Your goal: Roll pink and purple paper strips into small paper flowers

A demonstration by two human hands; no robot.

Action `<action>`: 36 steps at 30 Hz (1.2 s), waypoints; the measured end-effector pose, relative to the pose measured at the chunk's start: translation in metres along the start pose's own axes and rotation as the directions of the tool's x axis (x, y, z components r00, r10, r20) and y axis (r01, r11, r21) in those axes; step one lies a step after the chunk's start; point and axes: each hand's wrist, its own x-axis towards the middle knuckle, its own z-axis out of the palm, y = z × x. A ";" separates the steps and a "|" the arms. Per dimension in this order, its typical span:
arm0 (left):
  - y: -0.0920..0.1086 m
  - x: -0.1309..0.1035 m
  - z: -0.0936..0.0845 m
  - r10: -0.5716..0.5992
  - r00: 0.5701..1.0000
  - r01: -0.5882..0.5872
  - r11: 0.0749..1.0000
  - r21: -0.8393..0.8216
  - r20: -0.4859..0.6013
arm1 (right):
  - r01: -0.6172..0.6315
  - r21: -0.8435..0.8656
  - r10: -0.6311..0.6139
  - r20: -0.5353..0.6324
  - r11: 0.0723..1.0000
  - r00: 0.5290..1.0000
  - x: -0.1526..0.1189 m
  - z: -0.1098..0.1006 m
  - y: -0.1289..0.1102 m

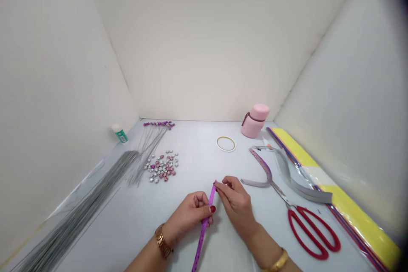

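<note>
A narrow purple paper strip [200, 242] with dark specks runs up from the bottom edge between my hands. My left hand [193, 213] pinches it along its length, thumb on top. At the strip's upper end, the fingertips of my right hand [235, 199] are closed on the tip. To the left lies a loose pile of small folded paper stars [162, 168], silver and pink with a purple one among them. Right of my right hand are a purple and grey curved strip [263, 165] and red-handled scissors [314, 231], whose blade tips reach the strip.
A thick bundle of grey wires [86, 204] spreads along the left, with purple-tipped wires [158, 125] behind it. A green-and-white glue stick [120, 134] stands by the left wall. At the back are a bangle [226, 144] and pink flask [255, 121]. Yellow paper packs [350, 216] line the right.
</note>
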 end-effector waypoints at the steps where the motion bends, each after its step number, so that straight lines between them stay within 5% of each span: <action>1: 0.000 0.000 0.000 -0.001 1.000 0.001 1.000 0.003 0.001 | -0.050 0.044 0.050 0.007 0.998 0.999 0.001 -0.001 0.000; 6: -0.004 0.003 0.000 0.032 0.998 -0.030 0.999 0.030 -0.054 | -0.378 0.349 0.347 0.149 0.858 0.926 0.001 0.000 -0.006; 8: -0.005 0.002 0.000 0.119 0.982 -0.093 0.980 0.175 -0.145 | -0.450 0.398 0.396 0.215 0.799 0.893 0.001 0.002 -0.010; 12: -0.004 -0.003 0.002 0.374 0.914 -0.179 0.722 0.669 -0.159 | -0.578 0.501 0.467 0.342 0.644 0.816 0.003 0.008 -0.014; 19: -0.004 -0.004 -0.001 0.464 0.886 -0.217 0.434 0.875 -0.010 | -0.627 0.585 0.531 0.357 0.514 0.768 0.005 0.006 -0.012; 23: -0.003 -0.003 -0.003 0.471 0.878 -0.260 0.335 0.905 0.078 | -0.609 0.582 0.528 0.330 0.539 0.782 0.005 0.006 -0.012; 27: -0.004 -0.004 -0.003 0.472 0.879 -0.255 0.337 0.906 0.071 | -0.565 0.524 0.482 0.302 0.637 0.823 0.004 0.007 -0.015; 31: 0.000 -0.008 0.001 0.495 0.869 -0.255 0.450 0.856 -0.001 | -0.466 0.404 0.406 0.231 0.787 0.884 0.000 0.007 -0.016; 36: 0.010 -0.012 0.005 0.577 0.781 -0.214 0.606 0.766 -0.238 | -0.261 0.220 0.235 0.139 0.940 0.962 -0.005 0.004 -0.013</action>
